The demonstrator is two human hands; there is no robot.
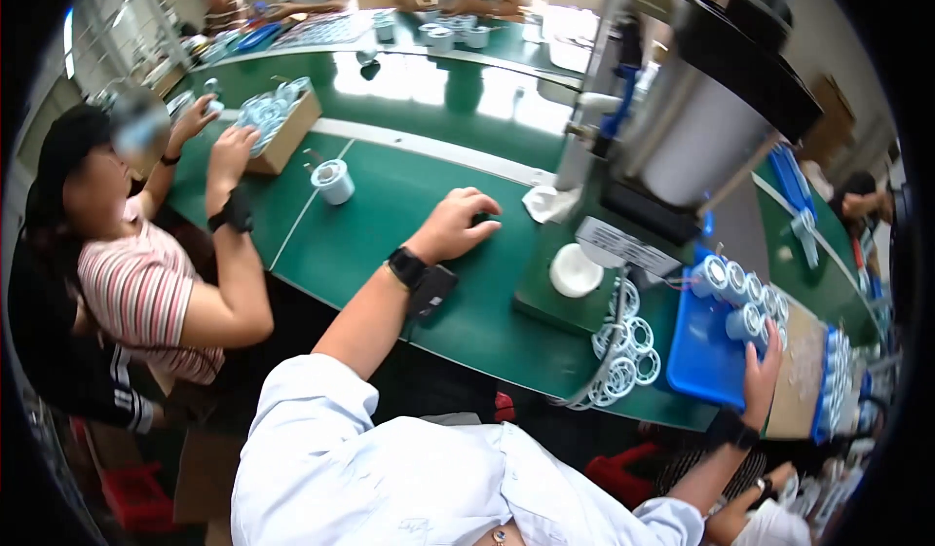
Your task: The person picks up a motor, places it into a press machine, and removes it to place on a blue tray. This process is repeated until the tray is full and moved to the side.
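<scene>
Glossy green tabletop (390, 171), pale-blue cylinders (743, 324)

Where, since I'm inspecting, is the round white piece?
Head view, right of centre: the round white piece sits on a green base, left of the pale rings.

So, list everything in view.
Flat workbench: one, green, centre
Upright metal press: one, silver-black, right
Round piece: one, white, on press base
Crumpled piece: one, white, left of press
Flat plastic rings: many, pale blue, beside press base
Shallow plastic tray: one, blue, right of rings
Hollow cylinders: several, pale blue, tray's right side
Short cylinder: one, pale blue, left
Filled cardboard box: one, brown, left
Boxy object: one, black, workbench's near edge
Distant items: uncountable, mixed colours, far bench
Other people: several, varied clothing, around
Left hand: one, bare, over workbench
Right hand: one, bare, at tray cylinders
</scene>
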